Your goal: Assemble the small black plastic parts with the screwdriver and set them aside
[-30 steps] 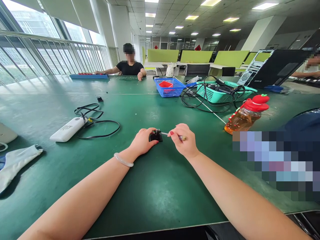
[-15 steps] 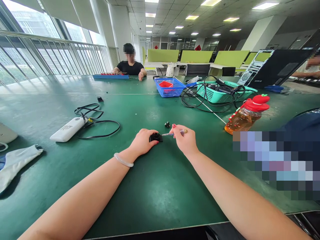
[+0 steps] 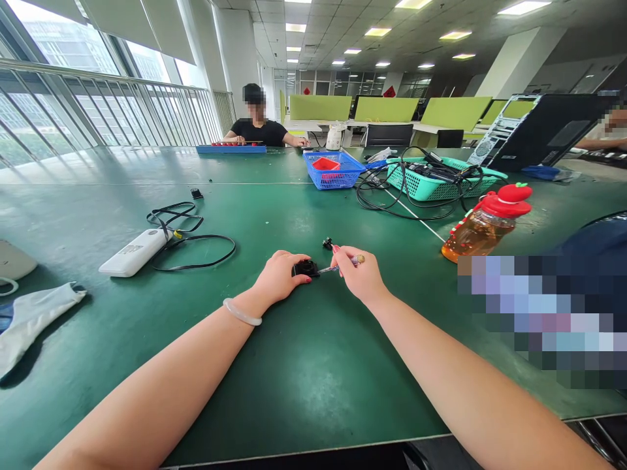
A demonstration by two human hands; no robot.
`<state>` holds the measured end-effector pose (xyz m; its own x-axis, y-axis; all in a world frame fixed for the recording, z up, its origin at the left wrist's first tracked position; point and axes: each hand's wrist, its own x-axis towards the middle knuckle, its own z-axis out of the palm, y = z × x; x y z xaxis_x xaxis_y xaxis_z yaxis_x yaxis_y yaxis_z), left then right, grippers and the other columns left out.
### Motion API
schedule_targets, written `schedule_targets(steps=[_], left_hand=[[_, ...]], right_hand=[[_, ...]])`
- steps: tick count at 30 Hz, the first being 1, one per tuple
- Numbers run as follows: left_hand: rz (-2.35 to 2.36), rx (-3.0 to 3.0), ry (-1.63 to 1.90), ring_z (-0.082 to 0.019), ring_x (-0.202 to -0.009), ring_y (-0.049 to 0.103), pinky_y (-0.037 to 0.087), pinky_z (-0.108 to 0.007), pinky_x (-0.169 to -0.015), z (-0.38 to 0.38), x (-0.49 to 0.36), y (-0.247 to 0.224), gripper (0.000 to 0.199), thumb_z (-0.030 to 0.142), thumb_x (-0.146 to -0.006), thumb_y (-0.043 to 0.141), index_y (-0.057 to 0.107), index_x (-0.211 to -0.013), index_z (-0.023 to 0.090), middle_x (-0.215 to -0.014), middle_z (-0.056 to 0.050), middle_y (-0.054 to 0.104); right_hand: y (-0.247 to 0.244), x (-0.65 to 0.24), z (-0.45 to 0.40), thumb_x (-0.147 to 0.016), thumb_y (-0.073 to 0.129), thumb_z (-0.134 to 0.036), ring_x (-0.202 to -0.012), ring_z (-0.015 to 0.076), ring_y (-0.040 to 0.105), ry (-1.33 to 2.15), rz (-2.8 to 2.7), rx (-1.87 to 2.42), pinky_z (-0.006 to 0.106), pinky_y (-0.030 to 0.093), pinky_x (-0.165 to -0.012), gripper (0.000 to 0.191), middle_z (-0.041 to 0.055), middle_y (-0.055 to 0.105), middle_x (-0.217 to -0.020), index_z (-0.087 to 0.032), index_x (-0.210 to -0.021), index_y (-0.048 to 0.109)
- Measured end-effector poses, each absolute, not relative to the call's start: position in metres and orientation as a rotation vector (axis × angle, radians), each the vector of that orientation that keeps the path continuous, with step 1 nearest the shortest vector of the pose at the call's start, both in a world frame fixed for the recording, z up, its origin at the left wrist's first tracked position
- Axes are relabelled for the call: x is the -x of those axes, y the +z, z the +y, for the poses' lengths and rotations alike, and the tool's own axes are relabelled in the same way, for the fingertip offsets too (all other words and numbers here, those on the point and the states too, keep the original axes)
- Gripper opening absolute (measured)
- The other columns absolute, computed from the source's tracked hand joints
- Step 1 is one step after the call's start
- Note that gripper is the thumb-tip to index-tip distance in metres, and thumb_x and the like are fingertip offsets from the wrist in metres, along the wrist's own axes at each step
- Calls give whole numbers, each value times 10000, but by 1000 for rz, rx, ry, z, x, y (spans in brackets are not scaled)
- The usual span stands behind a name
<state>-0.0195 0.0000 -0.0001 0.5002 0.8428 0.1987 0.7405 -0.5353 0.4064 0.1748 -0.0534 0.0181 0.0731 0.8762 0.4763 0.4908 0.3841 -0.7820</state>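
Note:
My left hand is closed on a small black boxy part, its thumb along the near side and its fingers over the far side. The part rests on the green table. Between thumb and fingers, my right hand pinches a slim screwdriver with a clear, purplish handle and a gold end. Its thin shaft points left, and the tip meets the right side of the black part. Just beyond my right fingertips lies a tiny black and silver piece, too small to name.
A white power bank with a looped black cord lies left. Further back stand a blue basket and a teal basket of cables. A red-capped bottle stands right. Across the table sits a person beside a blue tray.
My right hand has shifted slightly left and the screwdriver's tip has dropped lower against the black part. My left hand stays put. Across the table, the person's arm and the blue tray have moved right.

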Motion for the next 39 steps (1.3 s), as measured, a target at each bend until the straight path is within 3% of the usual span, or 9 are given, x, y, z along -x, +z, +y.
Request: schedule_targets(steps=[6, 14, 18, 24, 31, 36, 39], left_hand=[[1305, -2527, 545, -283, -1167, 553, 451, -425, -1038, 1, 21, -2, 461, 365, -795, 708, 644, -1236, 246, -1166, -53, 719], [1312, -2552, 568, -282, -1138, 568, 463, -425, -1021, -1, 19, -1, 452, 388, -809, 690, 644, -1234, 240, -1138, -55, 729], [1311, -2553, 562, -278, -1132, 576, 463, -429, -1026, -2, 19, -1, 453, 377, -821, 674, 634, -1244, 217, -1143, -77, 719], [1312, -2500, 635, -263, -1136, 594, 469, -425, -1029, -4, 18, -1, 413, 323, -880, 588, 589, -1279, 218, -1198, -82, 684], [1461, -2460, 843, -253, -1184, 557, 444, -438, -1046, -6, 17, 2, 426, 226, -948, 404, 518, -1359, 230, -1301, -90, 621], [1741, -2469, 574, -326, -1151, 552, 450, -535, -970, -8, 20, 3, 431, 221, -943, 357, 608, -1290, 271, -1223, -104, 662], [1794, -2449, 511, -338, -1163, 541, 432, -552, -983, -9, 21, 3, 421, 255, -944, 350, 653, -1237, 270, -1213, -100, 670]], right_hand=[[18, -171, -56, -951, 438, -429, -707, 176, 600, 291, -1778, 1160, 290, 446, -710, 463, 17, 608, -577, -219, -562, 578], [16, -169, -57, -942, 475, -357, -624, 150, 560, 208, -1905, 988, 324, 446, -826, 390, -13, 610, -562, -228, -591, 586], [17, -174, -55, -940, 474, -379, -714, 177, 602, 170, -1739, 1078, 319, 452, -783, 385, 14, 653, -621, -227, -622, 627], [16, -174, -51, -943, 467, -416, -553, 139, 514, 303, -1754, 1169, 279, 408, -621, 410, -10, 556, -543, -215, -623, 626], [12, -182, -47, -919, 497, -481, -613, 152, 540, 320, -1465, 1140, 278, 415, -604, 371, 19, 607, -666, -210, -716, 649], [1, -196, -30, -871, 550, -457, -758, 190, 587, 311, -1432, 1365, 304, 442, -687, 280, 51, 671, -835, -216, -837, 688], [-4, -202, -24, -853, 547, -503, -763, 203, 599, 407, -1389, 1440, 314, 452, -680, 323, 59, 680, -838, -214, -863, 692]])
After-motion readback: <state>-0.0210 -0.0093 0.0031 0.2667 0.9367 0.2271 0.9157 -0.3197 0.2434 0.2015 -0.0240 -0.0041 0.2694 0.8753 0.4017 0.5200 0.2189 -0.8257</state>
